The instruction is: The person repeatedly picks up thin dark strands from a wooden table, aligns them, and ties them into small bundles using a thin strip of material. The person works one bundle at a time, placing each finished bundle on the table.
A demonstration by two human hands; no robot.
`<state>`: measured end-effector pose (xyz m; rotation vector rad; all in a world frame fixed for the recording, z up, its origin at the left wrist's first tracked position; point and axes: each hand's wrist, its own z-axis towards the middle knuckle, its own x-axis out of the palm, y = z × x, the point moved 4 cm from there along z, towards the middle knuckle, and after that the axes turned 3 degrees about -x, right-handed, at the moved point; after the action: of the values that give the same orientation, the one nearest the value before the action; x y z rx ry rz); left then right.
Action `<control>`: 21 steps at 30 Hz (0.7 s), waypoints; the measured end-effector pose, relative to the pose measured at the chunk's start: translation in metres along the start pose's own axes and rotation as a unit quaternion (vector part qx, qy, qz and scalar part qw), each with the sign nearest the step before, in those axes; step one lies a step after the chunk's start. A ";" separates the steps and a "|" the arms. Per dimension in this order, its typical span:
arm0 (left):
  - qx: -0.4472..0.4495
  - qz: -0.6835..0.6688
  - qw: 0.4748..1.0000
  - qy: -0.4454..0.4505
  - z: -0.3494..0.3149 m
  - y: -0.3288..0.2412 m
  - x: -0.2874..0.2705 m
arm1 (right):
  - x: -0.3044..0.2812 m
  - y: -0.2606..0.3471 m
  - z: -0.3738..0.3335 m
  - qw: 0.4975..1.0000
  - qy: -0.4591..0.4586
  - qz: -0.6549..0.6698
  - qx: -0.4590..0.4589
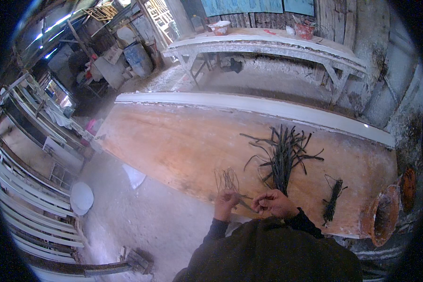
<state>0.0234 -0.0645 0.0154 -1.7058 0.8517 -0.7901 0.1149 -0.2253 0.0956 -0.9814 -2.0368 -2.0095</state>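
At the near edge of the table [174,145], the left hand [226,200] is closed on a short dark strip [245,203]; the right hand [273,204] has its fingers curled narrow at the strip's other side, though I cannot tell whether they grip it. Thin loops [227,178] stand by the left hand, held or lying, unclear. Toward the near right corner, a small dark bundle [332,201] lies gathered, seemingly done. Beyond the right hand, reaching toward the far edge, the big pile of strips [283,157] spreads loose, so most seem left unbundled.
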 end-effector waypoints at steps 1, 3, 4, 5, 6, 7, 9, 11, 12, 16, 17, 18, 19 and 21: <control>-0.003 0.000 1.000 0.007 0.001 0.004 -0.002 | 0.013 0.014 -0.001 1.000 0.010 -0.007 -0.009; -0.006 -0.008 1.000 -0.004 -0.002 0.004 -0.006 | 0.046 0.050 -0.001 0.999 0.034 -0.021 -0.022; -0.004 -0.016 1.000 -0.012 -0.005 -0.002 -0.003 | 0.038 0.043 -0.001 0.997 0.016 -0.068 -0.012; -0.003 -0.024 1.000 -0.016 -0.007 -0.006 0.001 | 0.024 0.031 -0.001 0.993 -0.007 -0.115 -0.002; 0.001 -0.035 0.999 0.000 -0.007 -0.008 0.005 | 0.014 0.022 -0.001 0.986 -0.030 -0.162 0.007; 0.005 -0.044 0.999 0.010 -0.008 -0.010 0.007 | 0.009 0.020 0.001 0.974 -0.076 -0.214 -0.013; 0.000 -0.071 0.995 0.077 -0.013 -0.016 0.014 | 0.000 0.017 0.002 0.933 -0.166 -0.315 -0.055; -0.020 -0.109 0.975 0.192 -0.029 -0.034 0.030 | -0.021 0.000 0.006 0.898 -0.234 -0.369 -0.049; 0.007 -0.068 0.970 0.233 -0.035 -0.039 0.039 | -0.029 -0.004 0.006 0.878 -0.267 -0.395 -0.046; -0.006 -0.015 0.958 0.285 -0.049 -0.033 0.050 | -0.025 0.015 0.003 0.855 -0.274 -0.431 -0.093; -0.040 -0.030 0.959 0.280 -0.048 -0.030 0.050 | -0.034 0.011 0.004 0.864 -0.273 -0.405 -0.119; -0.026 0.007 0.976 0.214 -0.044 -0.030 0.043 | -0.043 0.007 0.004 0.873 -0.271 -0.380 -0.144; -0.012 0.043 0.988 0.147 -0.038 -0.032 0.033 | -0.051 0.003 0.003 0.858 -0.270 -0.405 -0.161; 0.011 0.089 0.995 0.042 -0.030 -0.034 0.015 | -0.060 -0.004 0.000 0.829 -0.261 -0.454 -0.197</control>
<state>0.0126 -0.0847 0.0570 -1.5620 1.0347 -0.7499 0.1600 -0.2464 0.0619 -0.7103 -2.8210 -2.9877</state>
